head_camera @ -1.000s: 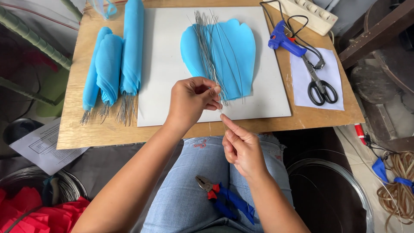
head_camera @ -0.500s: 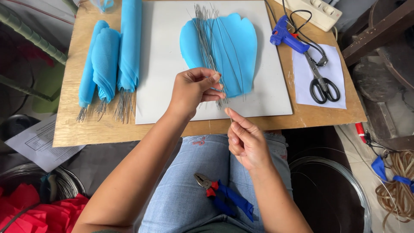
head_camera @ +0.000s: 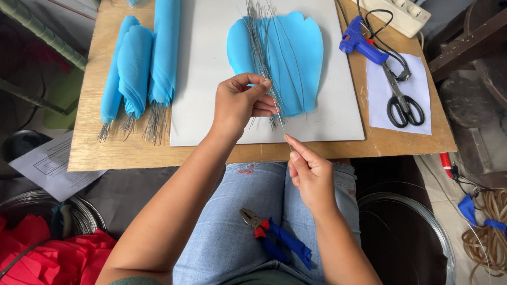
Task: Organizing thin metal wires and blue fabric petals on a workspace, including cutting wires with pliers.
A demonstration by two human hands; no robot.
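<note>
Nearest to us, blue-handled pliers [head_camera: 274,235] lie on the lap of the person's jeans [head_camera: 232,221]. Just above, the right hand [head_camera: 310,174] has thumb and forefinger closed narrowly on the lower end of a single thin wire [head_camera: 281,124], at the near edge of the wooden board [head_camera: 105,153]. The wire rises at a slant to the left hand [head_camera: 240,103], whose fingertips pinch it higher up, beside the lower end of a bundle of thin wires [head_camera: 260,47]. That bundle lies lengthwise on a fan of blue petal-shaped sheets [head_camera: 298,58], which rests on a white sheet [head_camera: 206,63] covering the middle of the board. To our left, rolled blue petals [head_camera: 137,63] with wire stems lie side by side on the bare wood. To our right we see black-handled scissors [head_camera: 404,105] on a small white paper, and beyond them a blue glue gun [head_camera: 356,41] with its black cord. At the far right edge lies a white power strip [head_camera: 396,13].
</note>
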